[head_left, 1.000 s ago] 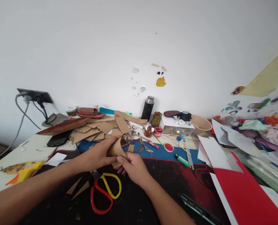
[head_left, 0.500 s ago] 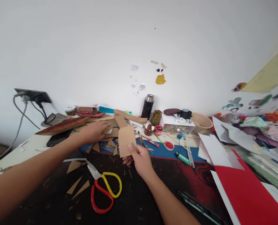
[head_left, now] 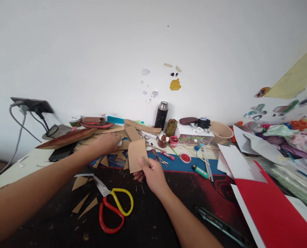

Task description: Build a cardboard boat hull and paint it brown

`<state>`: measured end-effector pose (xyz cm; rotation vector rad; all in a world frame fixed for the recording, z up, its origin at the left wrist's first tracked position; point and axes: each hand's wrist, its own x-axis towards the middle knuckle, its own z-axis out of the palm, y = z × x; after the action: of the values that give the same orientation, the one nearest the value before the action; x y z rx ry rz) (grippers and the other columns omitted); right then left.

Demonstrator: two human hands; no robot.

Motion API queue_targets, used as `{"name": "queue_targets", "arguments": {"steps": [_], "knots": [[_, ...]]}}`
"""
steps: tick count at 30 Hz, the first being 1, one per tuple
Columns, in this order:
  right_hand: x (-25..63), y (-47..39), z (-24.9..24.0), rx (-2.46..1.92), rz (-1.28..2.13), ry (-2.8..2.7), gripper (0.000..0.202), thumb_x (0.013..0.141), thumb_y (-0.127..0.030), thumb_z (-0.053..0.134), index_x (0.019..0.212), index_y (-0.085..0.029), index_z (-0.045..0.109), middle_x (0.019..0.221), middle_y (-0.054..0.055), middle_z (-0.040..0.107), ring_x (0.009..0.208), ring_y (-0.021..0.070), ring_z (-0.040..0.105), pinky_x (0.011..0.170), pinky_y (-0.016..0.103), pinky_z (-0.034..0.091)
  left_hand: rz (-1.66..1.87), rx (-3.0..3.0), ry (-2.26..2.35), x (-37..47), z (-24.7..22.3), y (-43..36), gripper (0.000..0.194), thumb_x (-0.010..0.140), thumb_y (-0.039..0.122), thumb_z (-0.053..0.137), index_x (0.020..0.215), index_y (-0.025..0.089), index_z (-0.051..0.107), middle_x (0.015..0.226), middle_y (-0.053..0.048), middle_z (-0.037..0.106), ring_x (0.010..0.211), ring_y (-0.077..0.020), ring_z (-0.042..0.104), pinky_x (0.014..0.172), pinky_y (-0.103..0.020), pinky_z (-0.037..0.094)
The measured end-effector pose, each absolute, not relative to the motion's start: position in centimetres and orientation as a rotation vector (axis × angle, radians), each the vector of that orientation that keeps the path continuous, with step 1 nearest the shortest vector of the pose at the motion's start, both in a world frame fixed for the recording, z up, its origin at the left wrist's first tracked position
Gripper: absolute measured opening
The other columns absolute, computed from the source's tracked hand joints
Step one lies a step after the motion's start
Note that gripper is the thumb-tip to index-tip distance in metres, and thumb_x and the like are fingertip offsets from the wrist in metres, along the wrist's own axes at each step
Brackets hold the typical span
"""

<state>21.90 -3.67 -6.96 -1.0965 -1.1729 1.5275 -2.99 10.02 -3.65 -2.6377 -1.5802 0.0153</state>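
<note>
My right hand [head_left: 151, 173] pinches a small brown cardboard piece [head_left: 137, 155] by its lower right corner, thumb on top. Over the pile of cardboard scraps [head_left: 132, 133] at the back left is my left hand [head_left: 108, 142], fingers bent downward; their tips and anything between them are hidden. Scissors with one red and one yellow handle [head_left: 122, 203] lie on the dark mat, blades pointing up-left, below my left forearm. Thin triangular cardboard offcuts [head_left: 88, 207] rest left of the scissors.
Behind stand a black bottle [head_left: 161, 115], a jar of brown paint [head_left: 163, 141] and a white box [head_left: 194, 132]. A green glue tube [head_left: 201, 171] and a dark cutter [head_left: 220, 225] lie to the right, with red paper [head_left: 277, 206] beyond. A painted boat shape [head_left: 65, 138] is at left.
My left hand has shifted slightly, its fingers now drawn in and bent down over the scraps. The whole view has moved a little; my right hand keeps the cardboard piece.
</note>
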Motion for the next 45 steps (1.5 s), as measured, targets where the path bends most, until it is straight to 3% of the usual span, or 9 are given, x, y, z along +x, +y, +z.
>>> {"name": "queue_targets", "arguments": {"steps": [3, 10, 14, 19, 22, 32, 38, 45], "knots": [[21.9, -3.6, -7.0, -1.101, 1.520, -1.192, 0.081, 0.078, -0.096, 0.068, 0.094, -0.017, 0.068, 0.070, 0.009, 0.079, 0.056, 0.0214, 0.076, 0.052, 0.027, 0.054, 0.131, -2.564, -1.628, -2.3, -3.3, 10.0, 0.024, 0.093, 0.016, 0.062, 0.107, 0.017, 0.081, 0.102, -0.024, 0.084, 0.097, -0.0407, 0.082, 0.088, -0.048, 0.062], [21.7, -3.7, -7.0, -1.105, 1.519, -1.200, 0.084, 0.076, -0.098, 0.067, 0.094, -0.017, 0.068, 0.068, 0.008, 0.077, 0.053, 0.0196, 0.074, 0.049, 0.025, 0.052, 0.123, -2.451, -1.650, -2.0, -1.1, 9.1, 0.043, 0.098, 0.011, 0.054, 0.138, 0.010, 0.070, 0.112, -0.030, 0.082, 0.100, -0.0424, 0.083, 0.086, -0.050, 0.063], [21.7, -3.7, -7.2, -1.106, 1.515, -1.223, 0.080, 0.079, -0.096, 0.066, 0.093, -0.018, 0.067, 0.070, 0.008, 0.078, 0.054, 0.0197, 0.075, 0.051, 0.026, 0.053, 0.072, -2.329, -1.699, -2.3, -0.6, 8.8, 0.044, 0.104, 0.013, 0.039, 0.137, 0.008, 0.069, 0.112, -0.032, 0.081, 0.107, -0.0430, 0.081, 0.083, -0.049, 0.062], [21.8, -3.8, -7.3, -1.110, 1.502, -1.248, 0.079, 0.082, -0.095, 0.065, 0.094, -0.017, 0.068, 0.072, 0.008, 0.079, 0.055, 0.0198, 0.075, 0.052, 0.026, 0.054, 0.079, -2.310, -1.696, -2.2, -0.5, 8.8, 0.042, 0.100, 0.008, 0.041, 0.126, 0.009, 0.075, 0.108, -0.030, 0.082, 0.111, -0.0426, 0.079, 0.083, -0.047, 0.061], [21.7, -3.9, -7.3, -1.117, 1.493, -1.263, 0.077, 0.083, -0.094, 0.064, 0.093, -0.018, 0.068, 0.072, 0.008, 0.078, 0.055, 0.0201, 0.075, 0.052, 0.026, 0.054, 0.078, -2.324, -1.670, -2.0, -0.2, 8.7, 0.047, 0.101, 0.007, 0.038, 0.132, 0.011, 0.074, 0.115, -0.028, 0.082, 0.114, -0.0406, 0.077, 0.083, -0.045, 0.060], [21.6, -4.2, -7.3, -1.132, 1.482, -1.300, 0.072, 0.085, -0.091, 0.065, 0.086, -0.020, 0.065, 0.071, 0.008, 0.077, 0.057, 0.0189, 0.073, 0.053, 0.025, 0.053, -0.048, -2.201, -1.686, -2.6, 5.0, 8.7, 0.045, 0.114, 0.026, 0.030, 0.133, 0.008, 0.067, 0.114, -0.027, 0.080, 0.113, -0.0392, 0.076, 0.087, -0.045, 0.054], [21.5, -4.2, -7.2, -1.134, 1.486, -1.290, 0.070, 0.086, -0.089, 0.066, 0.086, -0.019, 0.065, 0.073, 0.007, 0.077, 0.058, 0.0182, 0.073, 0.054, 0.025, 0.053, -0.145, -2.121, -1.775, -2.7, 6.3, 8.0, 0.048, 0.113, 0.028, 0.030, 0.137, 0.006, 0.066, 0.108, -0.027, 0.081, 0.098, -0.0388, 0.079, 0.078, -0.043, 0.053], [21.4, -4.3, -6.9, -1.133, 1.516, -1.276, 0.070, 0.083, -0.090, 0.069, 0.085, -0.020, 0.063, 0.071, 0.005, 0.075, 0.057, 0.0176, 0.071, 0.052, 0.024, 0.051, -0.444, -1.969, -1.888, -3.4, 7.9, 7.1, 0.059, 0.114, 0.039, 0.031, 0.157, 0.013, 0.062, 0.125, -0.027, 0.082, 0.114, -0.0431, 0.079, 0.091, -0.053, 0.058]]}}
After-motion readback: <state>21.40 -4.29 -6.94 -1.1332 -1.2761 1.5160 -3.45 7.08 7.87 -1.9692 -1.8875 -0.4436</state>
